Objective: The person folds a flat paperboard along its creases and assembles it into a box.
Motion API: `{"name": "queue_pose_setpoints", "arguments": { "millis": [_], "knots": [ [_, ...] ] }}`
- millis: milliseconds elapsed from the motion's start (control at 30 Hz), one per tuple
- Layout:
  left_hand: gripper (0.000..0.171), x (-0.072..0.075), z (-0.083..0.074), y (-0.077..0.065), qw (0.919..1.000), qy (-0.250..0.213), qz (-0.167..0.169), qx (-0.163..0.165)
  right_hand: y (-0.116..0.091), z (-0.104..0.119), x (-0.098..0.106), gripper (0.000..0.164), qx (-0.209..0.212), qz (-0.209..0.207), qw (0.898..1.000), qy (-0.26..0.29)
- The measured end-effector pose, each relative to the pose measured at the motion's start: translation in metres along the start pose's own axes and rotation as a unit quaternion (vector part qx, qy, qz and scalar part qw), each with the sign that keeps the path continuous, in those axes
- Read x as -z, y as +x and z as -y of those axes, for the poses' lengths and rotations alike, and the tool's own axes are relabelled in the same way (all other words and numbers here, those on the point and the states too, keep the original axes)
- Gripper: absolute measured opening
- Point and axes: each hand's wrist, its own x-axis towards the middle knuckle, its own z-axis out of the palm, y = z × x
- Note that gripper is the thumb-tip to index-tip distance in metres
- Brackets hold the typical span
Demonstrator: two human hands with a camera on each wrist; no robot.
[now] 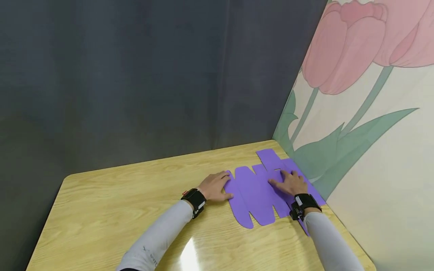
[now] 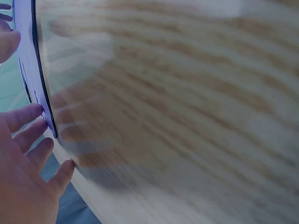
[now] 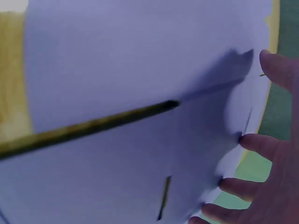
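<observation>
A flat purple die-cut cardboard box blank (image 1: 252, 194), with slots and rounded flaps, lies on the right part of the wooden table. My left hand (image 1: 214, 187) is at its left edge, thumb and fingertips touching the cardboard. In the left wrist view the fingers (image 2: 28, 114) are spread loosely along that edge, and some tips reach the table. With fingers spread, my right hand (image 1: 292, 183) rests on the blank's right part. The right wrist view shows its fingertips (image 3: 233, 185) on the purple surface near a cut slot (image 3: 164, 198). Part of the blank is hidden under the right hand.
The wooden table (image 1: 125, 210) extends to the left and front. A dark curtain (image 1: 142, 82) hangs behind the back edge. On the right stands a wall panel (image 1: 383, 158) with a tulip print, close beside the blank.
</observation>
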Motion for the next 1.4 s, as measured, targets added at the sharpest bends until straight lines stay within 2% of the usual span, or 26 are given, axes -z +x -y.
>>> {"name": "queue_pose_setpoints", "arguments": {
  "millis": [200,533,767,933,1167,1400],
  "knots": [
    [0.085,0.003,-0.001,0.001,0.9998,0.009,0.016,0.011,0.001,0.004,0.003,0.104,0.004,0.009,1.000,-0.012],
    [0.084,0.009,0.001,-0.007,0.9999,0.001,0.006,0.012,0.002,0.015,0.009,0.101,0.028,0.000,0.999,-0.017],
    [0.084,0.009,0.005,-0.013,0.9999,0.001,0.008,0.012,0.004,0.022,0.011,0.104,0.039,0.009,0.999,-0.029],
    [0.083,0.010,0.005,-0.017,1.0000,0.005,-0.003,0.006,0.005,0.025,0.010,0.102,0.045,0.002,0.999,-0.030],
    [0.067,0.012,0.004,-0.025,0.9998,0.007,-0.011,0.013,0.005,0.033,0.010,0.101,0.051,0.014,0.998,-0.033],
    [0.060,0.013,0.001,-0.038,0.9993,0.029,-0.022,0.011,0.005,0.042,0.011,0.099,0.078,0.012,0.996,-0.027]
  ]
}}
